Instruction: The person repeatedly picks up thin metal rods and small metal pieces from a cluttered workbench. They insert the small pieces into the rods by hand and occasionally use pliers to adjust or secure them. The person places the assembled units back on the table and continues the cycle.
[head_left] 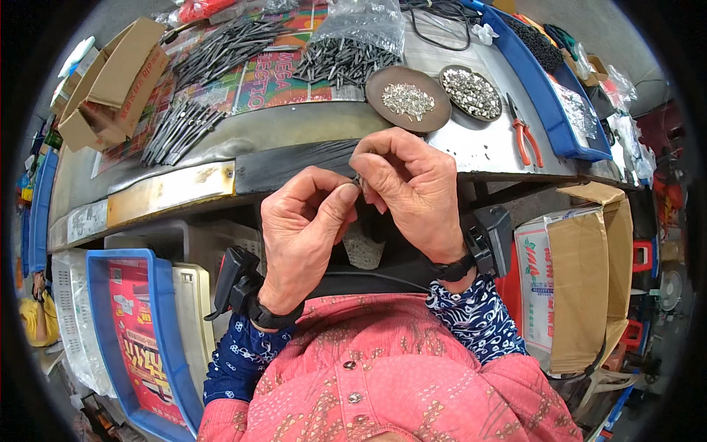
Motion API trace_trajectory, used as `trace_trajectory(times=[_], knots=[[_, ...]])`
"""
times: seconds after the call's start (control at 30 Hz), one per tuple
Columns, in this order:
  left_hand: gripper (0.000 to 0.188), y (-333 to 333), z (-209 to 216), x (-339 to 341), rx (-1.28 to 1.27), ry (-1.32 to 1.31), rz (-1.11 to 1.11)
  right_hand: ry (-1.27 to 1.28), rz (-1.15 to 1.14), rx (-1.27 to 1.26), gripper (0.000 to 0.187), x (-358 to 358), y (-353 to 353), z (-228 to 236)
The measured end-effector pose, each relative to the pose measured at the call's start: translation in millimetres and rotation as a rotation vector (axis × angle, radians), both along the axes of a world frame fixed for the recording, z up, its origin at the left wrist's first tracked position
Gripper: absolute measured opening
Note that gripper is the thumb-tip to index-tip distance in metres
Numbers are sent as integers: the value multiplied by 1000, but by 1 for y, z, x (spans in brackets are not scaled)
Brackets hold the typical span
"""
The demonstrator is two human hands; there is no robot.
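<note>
pink shirt (383, 368) nearest | left hand (303, 221), right hand (414, 193): both pinching one tiny piece (358, 179) | a loosened pinch could drop it lapward

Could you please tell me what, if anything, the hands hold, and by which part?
The left hand and right hand seem to pinch a tiny piece at the fingertips; which part cannot be told.

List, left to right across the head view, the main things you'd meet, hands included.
Tan cardboard box, larger pile of dark sticks, left hand, right hand, small round dish of shiny pieces, red-handled pliers.
</note>
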State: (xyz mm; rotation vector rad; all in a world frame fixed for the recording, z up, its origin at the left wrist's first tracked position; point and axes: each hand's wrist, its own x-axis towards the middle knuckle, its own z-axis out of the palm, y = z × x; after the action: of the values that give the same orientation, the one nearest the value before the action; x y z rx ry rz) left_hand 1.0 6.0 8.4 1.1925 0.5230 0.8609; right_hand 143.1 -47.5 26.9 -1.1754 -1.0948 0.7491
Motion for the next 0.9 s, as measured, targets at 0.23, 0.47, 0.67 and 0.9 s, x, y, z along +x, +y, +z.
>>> trace_trajectory(times=[0.23, 0.47, 0.67, 0.9], knots=[[12, -2, 3, 2, -22, 3, -6, -386, -85, 89, 18, 9, 1, 2], [13, -5, 3, -2, -53, 34, -16, -533, -111, 111, 22, 7, 4, 1], [14, -8, 6, -4, -62, 29, -28, -422, -143, 130, 25, -6, 2, -5], [15, 0, 7, -1, -35, 48, -55, -412, -177, 126, 23, -6, 4, -6]])
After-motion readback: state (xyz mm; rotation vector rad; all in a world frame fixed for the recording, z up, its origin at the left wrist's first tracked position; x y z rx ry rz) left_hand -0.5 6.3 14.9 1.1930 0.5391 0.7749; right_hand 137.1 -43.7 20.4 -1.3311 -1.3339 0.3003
